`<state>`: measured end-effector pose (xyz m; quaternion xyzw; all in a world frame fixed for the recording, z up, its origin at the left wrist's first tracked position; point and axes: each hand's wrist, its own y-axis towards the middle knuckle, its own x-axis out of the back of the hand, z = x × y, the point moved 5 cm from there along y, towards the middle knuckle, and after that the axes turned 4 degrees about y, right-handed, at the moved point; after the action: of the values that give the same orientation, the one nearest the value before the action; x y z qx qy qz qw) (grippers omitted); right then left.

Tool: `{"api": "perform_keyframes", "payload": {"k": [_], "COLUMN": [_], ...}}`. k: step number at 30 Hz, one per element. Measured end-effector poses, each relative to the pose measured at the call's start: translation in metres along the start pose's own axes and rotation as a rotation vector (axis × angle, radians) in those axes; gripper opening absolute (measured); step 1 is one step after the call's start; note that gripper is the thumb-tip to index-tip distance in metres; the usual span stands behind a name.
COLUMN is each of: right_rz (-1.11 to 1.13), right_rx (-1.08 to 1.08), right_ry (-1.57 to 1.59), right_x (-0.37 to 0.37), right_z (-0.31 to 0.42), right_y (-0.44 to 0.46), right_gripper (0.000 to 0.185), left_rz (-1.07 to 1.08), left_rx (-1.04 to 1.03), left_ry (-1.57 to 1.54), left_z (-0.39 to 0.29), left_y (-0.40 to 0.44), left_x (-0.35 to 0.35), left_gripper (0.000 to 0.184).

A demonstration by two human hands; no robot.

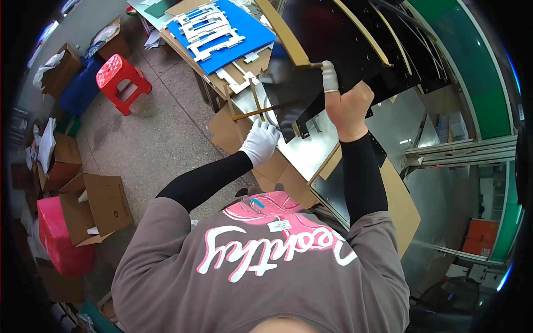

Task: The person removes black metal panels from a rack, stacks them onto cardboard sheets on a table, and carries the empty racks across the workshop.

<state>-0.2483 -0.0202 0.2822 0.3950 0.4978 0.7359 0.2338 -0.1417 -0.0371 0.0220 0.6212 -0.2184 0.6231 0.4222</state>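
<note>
Your right hand (350,108) is at the near edge of the large black panel (325,41), its palm bare and a white cover (330,77) on 1 raised digit, which reaches the end of a gold strip (286,33). The other fingers are bent and partly hidden, so I cannot tell whether they grasp the panel. Your left hand (260,143), in a white glove, has its fingers curled by the panel's lower left corner, near a thin brown frame (247,115); I cannot tell whether they are clenched on anything.

The panel is ahead of you, over the metal tabletop (311,152), with more gold strips (363,30) along it to the right. Beyond your left hand, white slotted pieces (214,30) lie on a blue board (252,28). Further left, 1 red stool (123,83) stands on the floor (161,133), and an open cardboard box (108,208) sits beside a pink bag (61,244)
</note>
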Motion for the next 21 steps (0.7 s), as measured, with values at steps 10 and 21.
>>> {"api": "perform_keyframes", "payload": {"k": [10, 21], "right_rz": [-0.009, 0.01], "right_rx": [-0.037, -0.166], "right_ry": [-0.024, -0.099], "right_x": [0.04, 0.15], "right_z": [0.015, 0.045], "right_y": [-0.022, -0.063], "right_gripper": [0.005, 0.009], "left_rz": [-0.006, -0.462], "left_rx": [-0.062, 0.401], "left_ry": [-0.532, -0.897], "left_z": [0.022, 0.039], "left_y": [0.008, 0.009], "left_x": [0.017, 0.037], "left_gripper": [0.037, 0.042]}}
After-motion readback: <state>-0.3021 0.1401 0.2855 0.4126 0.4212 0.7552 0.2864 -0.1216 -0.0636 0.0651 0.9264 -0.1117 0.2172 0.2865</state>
